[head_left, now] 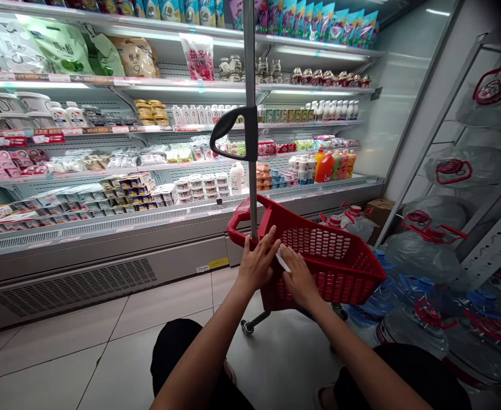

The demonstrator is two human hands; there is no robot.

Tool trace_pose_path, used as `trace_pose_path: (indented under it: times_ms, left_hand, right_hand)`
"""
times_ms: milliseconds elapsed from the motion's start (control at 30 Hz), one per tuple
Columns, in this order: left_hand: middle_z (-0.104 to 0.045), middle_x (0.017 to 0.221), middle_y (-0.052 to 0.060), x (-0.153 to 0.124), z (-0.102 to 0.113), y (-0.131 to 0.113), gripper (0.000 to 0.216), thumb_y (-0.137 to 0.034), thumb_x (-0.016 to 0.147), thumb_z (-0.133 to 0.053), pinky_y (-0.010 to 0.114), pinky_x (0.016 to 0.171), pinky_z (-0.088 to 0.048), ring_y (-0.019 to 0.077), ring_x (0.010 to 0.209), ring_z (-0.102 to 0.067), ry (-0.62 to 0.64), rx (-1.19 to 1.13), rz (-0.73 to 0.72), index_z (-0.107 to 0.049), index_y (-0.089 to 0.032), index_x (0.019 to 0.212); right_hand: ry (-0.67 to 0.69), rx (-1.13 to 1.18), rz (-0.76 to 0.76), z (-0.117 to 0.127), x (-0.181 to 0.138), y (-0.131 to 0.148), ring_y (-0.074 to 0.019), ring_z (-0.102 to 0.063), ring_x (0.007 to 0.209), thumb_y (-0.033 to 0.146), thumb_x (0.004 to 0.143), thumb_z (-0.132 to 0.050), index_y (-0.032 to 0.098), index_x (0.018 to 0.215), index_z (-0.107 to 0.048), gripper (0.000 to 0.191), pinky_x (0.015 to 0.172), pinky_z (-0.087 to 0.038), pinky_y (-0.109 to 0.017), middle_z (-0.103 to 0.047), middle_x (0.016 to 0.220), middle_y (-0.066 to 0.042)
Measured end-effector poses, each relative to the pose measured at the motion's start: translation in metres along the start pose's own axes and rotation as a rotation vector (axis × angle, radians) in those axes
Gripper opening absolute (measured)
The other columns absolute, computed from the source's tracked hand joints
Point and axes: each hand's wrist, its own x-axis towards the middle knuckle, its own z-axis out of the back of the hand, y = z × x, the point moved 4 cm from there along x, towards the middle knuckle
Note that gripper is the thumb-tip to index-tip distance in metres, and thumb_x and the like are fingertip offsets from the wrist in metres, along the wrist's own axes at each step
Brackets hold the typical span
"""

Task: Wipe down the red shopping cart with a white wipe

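A red plastic shopping basket (339, 256) on wheels stands on the tiled floor in front of me, with a grey pull handle pole (250, 85) rising from its near end. My left hand (256, 265) lies flat against the basket's near wall with fingers spread. My right hand (298, 279) rests beside it on the same wall, fingers pressing a small white object (282, 262) against the red plastic. I am crouched low, with my knees showing at the bottom.
A long open chiller (105, 171) with shelves of dairy packs, bottles and bags fills the left and middle. Large water jugs (425, 256) with red caps lie on a metal rack and floor at right. A cardboard box (381, 208) sits behind the basket.
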Motion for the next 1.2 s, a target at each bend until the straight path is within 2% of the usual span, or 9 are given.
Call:
trace_pose_path:
  times_ms: [133,267,433,600,700,800,1000,1100,1200]
  left_hand:
    - [-0.007,0.176,0.01,-0.001,0.006,0.006,0.081,-0.015,0.093,-0.051,0.061,0.126,-0.019,0.0288,0.158,-0.026,-0.011,0.021,0.006,-0.019,-0.029,0.166]
    - [-0.008,0.175,0.013,-0.003,0.004,0.011,0.085,-0.011,0.089,-0.049,0.058,0.127,-0.018,0.028,0.158,-0.027,-0.003,0.025,-0.005,-0.016,-0.023,0.167]
    - [-0.009,0.175,0.013,-0.007,-0.005,0.005,0.095,-0.012,0.08,-0.049,0.055,0.13,-0.008,0.0252,0.161,-0.016,0.006,0.033,0.041,-0.01,-0.009,0.167]
    - [-0.014,0.174,0.011,-0.007,-0.013,-0.002,0.1,-0.013,0.077,-0.051,0.061,0.13,0.002,0.0268,0.162,-0.01,0.026,0.022,0.036,-0.008,-0.011,0.167]
    - [-0.016,0.174,0.012,-0.005,-0.013,-0.003,0.1,-0.016,0.079,-0.052,0.063,0.13,0.002,0.0295,0.161,-0.015,0.021,0.006,0.053,-0.007,-0.012,0.168]
    - [-0.018,0.173,0.011,-0.005,-0.012,-0.004,0.101,-0.016,0.079,-0.053,0.062,0.13,0.0,0.031,0.16,-0.017,0.005,0.004,0.065,-0.006,-0.014,0.169]
    - [-0.02,0.173,0.009,-0.007,-0.01,-0.002,0.086,-0.018,0.094,-0.042,0.061,0.13,-0.002,0.0262,0.159,-0.023,-0.025,0.021,0.058,0.001,-0.015,0.168]
    - [-0.02,0.174,0.01,-0.007,-0.011,0.001,0.092,-0.019,0.09,-0.05,0.063,0.129,-0.002,0.0295,0.158,-0.025,-0.014,0.029,0.071,-0.003,-0.022,0.169]
    - [-0.021,0.173,0.011,-0.006,-0.014,0.001,0.098,-0.017,0.083,-0.06,0.069,0.126,0.001,0.0349,0.157,-0.026,0.008,0.027,0.089,-0.014,-0.032,0.168]
  right_hand:
    - [0.06,0.143,0.074,-0.01,0.039,0.04,-0.0222,-0.028,0.157,0.017,0.096,-0.037,0.021,0.165,-0.03,0.069,0.13,-0.024,-0.051,-0.039,0.167,-0.008]
    - [0.098,0.137,0.114,-0.009,0.044,0.044,-0.0216,-0.031,0.156,0.017,0.095,-0.038,0.021,0.165,-0.03,0.07,0.13,-0.025,-0.05,-0.042,0.165,-0.007]
    - [0.046,0.016,0.103,0.006,0.008,0.012,-0.0198,-0.032,0.155,0.012,0.092,-0.04,0.027,0.168,-0.017,0.081,0.129,-0.027,-0.049,-0.036,0.168,-0.003]
    - [-0.026,-0.179,-0.023,0.031,-0.042,-0.041,-0.0224,-0.039,0.152,0.015,0.096,-0.039,0.03,0.169,-0.004,0.083,0.127,-0.031,-0.051,-0.04,0.166,-0.002]
    - [-0.059,-0.275,-0.1,0.034,-0.053,-0.05,-0.0244,-0.038,0.152,0.017,0.098,-0.038,0.029,0.169,0.002,0.082,0.126,-0.03,-0.052,-0.038,0.168,-0.004]
    - [-0.06,-0.245,-0.072,0.018,-0.035,-0.024,-0.0259,-0.033,0.155,0.018,0.097,-0.038,0.027,0.168,0.005,0.083,0.127,-0.028,-0.054,-0.032,0.17,-0.006]
    - [0.01,-0.103,0.071,-0.013,0.013,0.04,-0.0244,-0.022,0.159,0.017,0.095,-0.039,0.018,0.169,-0.005,0.081,0.13,-0.022,-0.051,-0.03,0.171,-0.01]
    - [0.044,-0.137,0.114,-0.003,0.003,0.027,-0.023,-0.023,0.158,0.017,0.095,-0.041,0.022,0.169,-0.003,0.084,0.13,-0.022,-0.049,-0.026,0.173,-0.005]
    - [0.048,-0.238,0.086,0.022,-0.031,-0.013,-0.0239,-0.027,0.157,0.02,0.096,-0.042,0.026,0.169,0.002,0.086,0.13,-0.023,-0.049,-0.023,0.174,-0.003]
